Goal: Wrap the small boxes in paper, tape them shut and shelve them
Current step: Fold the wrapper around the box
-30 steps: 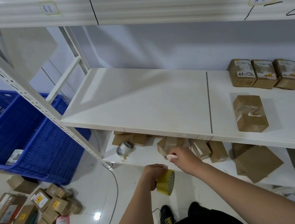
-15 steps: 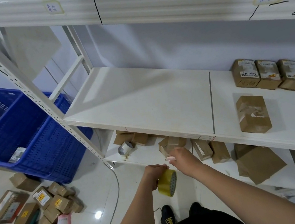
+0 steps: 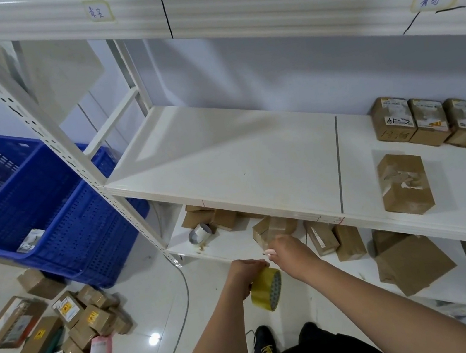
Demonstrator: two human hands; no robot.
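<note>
Head view shows a white shelf rack across the frame, its middle shelf carrying three small boxes in a row at the right and a paper-wrapped box in front of them. Blue crates sit at the left, with loose boxes on the floor at lower left. On the lower shelf, centre frame, a wrapped box lies near the front edge. The right hand, its grip pinched at the fingertips, touches that box. The left hand, grip curled, holds a yellow tape roll just below.
</note>
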